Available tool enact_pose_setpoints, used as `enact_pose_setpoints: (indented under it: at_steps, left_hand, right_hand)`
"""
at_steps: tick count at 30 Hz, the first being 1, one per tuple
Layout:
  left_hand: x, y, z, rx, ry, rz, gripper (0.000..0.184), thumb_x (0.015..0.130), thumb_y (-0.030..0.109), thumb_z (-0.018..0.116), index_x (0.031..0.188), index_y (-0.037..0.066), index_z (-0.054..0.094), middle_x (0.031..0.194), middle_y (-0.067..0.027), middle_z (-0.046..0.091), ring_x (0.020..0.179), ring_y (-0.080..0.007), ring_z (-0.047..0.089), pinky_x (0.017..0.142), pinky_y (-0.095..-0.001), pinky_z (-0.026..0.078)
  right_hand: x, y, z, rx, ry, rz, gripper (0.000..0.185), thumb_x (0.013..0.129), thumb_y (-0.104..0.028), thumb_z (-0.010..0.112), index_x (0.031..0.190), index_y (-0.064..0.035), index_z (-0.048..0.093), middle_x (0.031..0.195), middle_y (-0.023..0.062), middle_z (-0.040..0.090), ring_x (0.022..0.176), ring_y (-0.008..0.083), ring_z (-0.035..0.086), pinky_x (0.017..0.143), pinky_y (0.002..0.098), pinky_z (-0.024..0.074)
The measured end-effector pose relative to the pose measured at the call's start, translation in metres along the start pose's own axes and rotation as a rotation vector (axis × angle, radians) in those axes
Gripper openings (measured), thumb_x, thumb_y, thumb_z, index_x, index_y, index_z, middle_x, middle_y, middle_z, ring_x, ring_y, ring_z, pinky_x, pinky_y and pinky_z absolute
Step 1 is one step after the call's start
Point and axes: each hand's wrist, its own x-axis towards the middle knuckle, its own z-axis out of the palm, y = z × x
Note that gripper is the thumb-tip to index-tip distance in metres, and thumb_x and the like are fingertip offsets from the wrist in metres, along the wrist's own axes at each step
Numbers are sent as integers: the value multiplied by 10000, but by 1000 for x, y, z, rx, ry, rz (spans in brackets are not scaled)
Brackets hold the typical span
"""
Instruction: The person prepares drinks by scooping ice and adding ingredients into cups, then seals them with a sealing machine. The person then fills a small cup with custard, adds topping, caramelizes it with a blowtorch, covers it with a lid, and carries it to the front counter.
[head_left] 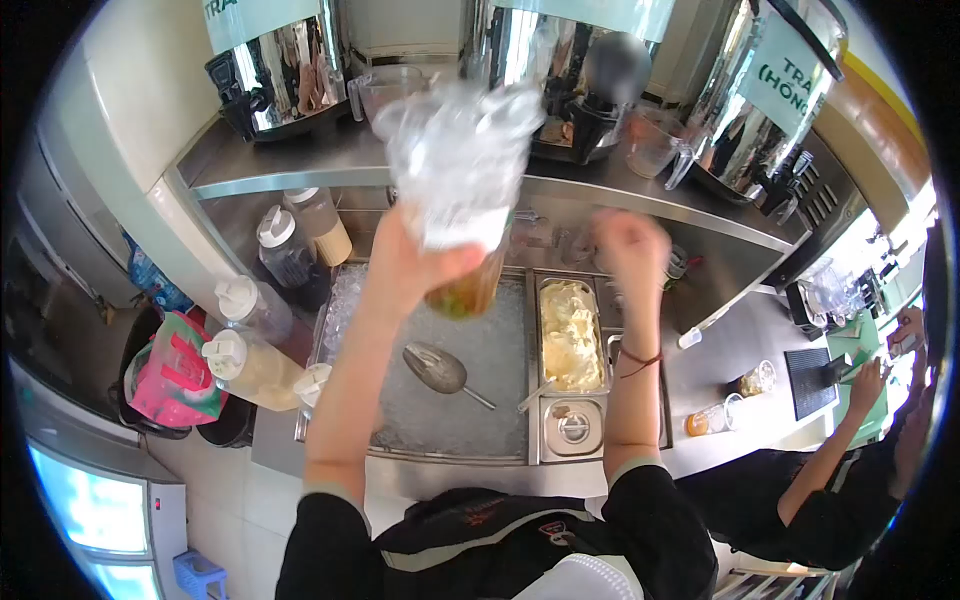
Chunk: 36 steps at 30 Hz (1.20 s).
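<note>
White item w/ a dotted rim [590, 580] is closest, bottom edge, over my dark top [465, 515]; can't tell what it is. My L hand [403, 265] is up over the ice bin [450, 458], fingers wrapped round a clear plastic bundle [458, 160], v. blurry. Cup of amber drink w/ green bits [467, 292] shows just below the bundle, partly hidden; can't tell if the two are joined. My R hand [632, 245] is up too, nr the shelf edge [660, 212], fingers looking curled; too blurred to tell if it's got anything. Dark red cord [640, 362] round that wrist.

Metal scoop [436, 368] lies on the ice b/w my arms, handle pointing lower R. Tub of pale yellow stuff [570, 335] sits R of the ice, lidded metal pot [573, 427] just below it. White-capped bottles [250, 365] stand L of the bin. Up top: shiny dispensers [285, 75] on the shelf, w/ clear jugs [655, 145] b/w them. Far R, 2 cups [715, 416] lie on the surface [690, 375], nr a co-worker's arm [835, 450].
</note>
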Motion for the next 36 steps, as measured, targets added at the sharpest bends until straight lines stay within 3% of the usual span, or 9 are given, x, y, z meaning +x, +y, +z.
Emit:
enact_pose_setpoints:
  at_steps: [2,3,4,5,6,11,16,27,36]
  left_hand:
    - [26,22,22,101,-71,23,639,636,172,751,1176,-23,472,1090,-91,573,1003,-159,535,895,-290,401]
    - [37,27,33,114,-96,59,594,658,182,736,1162,-14,490,1070,-87,582,995,-148,535,886,-283,403]
    - [46,36,44,36,-128,27,553,666,184,730,1139,-3,514,1055,-76,590,982,-138,539,882,-278,404]
    - [58,36,51,49,-150,4,535,672,224,728,1119,3,535,1039,-62,597,954,-128,548,861,-277,413]
    - [69,36,60,58,-162,77,502,702,256,694,1107,2,542,1021,-56,596,929,-119,547,830,-270,415]
    - [115,47,94,94,-221,193,471,741,306,654,1082,-2,554,1001,-54,596,896,-121,556,798,-263,422]
    - [130,48,112,-98,-303,109,500,718,321,680,1079,2,547,976,-54,591,876,-149,582,761,-299,467]
    - [96,43,131,32,-165,356,454,672,311,715,998,13,610,944,-67,635,842,-133,583,769,-271,442]
    - [73,24,126,12,-130,333,433,687,281,710,1013,18,603,947,-67,640,856,-129,588,779,-269,443]
  right_hand:
    - [40,-7,-34,-237,428,-266,247,739,-211,698,765,-14,552,681,59,502,621,190,448,568,329,377]
    - [57,-19,-41,-439,435,-339,382,729,-261,707,954,-8,530,870,126,523,821,255,482,695,334,403]
    - [81,-9,-42,-627,473,-615,498,729,-292,702,1073,0,490,1000,182,511,959,315,471,796,350,406]
    - [100,10,-42,-615,371,-652,526,746,-299,683,1149,-36,471,1111,216,479,1002,362,472,839,367,409]
    - [111,30,-39,-439,213,-414,415,778,-236,653,1127,-67,506,1080,193,522,914,294,514,798,339,423]
    - [77,8,-60,-70,170,-268,172,824,-80,569,991,-41,556,790,47,542,737,120,486,704,250,416]
    - [8,-15,-45,316,-178,22,123,837,-62,579,928,-24,506,773,-9,502,744,51,457,653,199,394]
    - [-5,-19,12,713,-79,128,71,853,-93,525,908,-50,513,765,-28,485,675,52,411,612,186,327]
    - [-19,7,13,851,-38,272,51,835,-77,491,876,-58,516,764,-9,490,684,84,436,635,199,336]
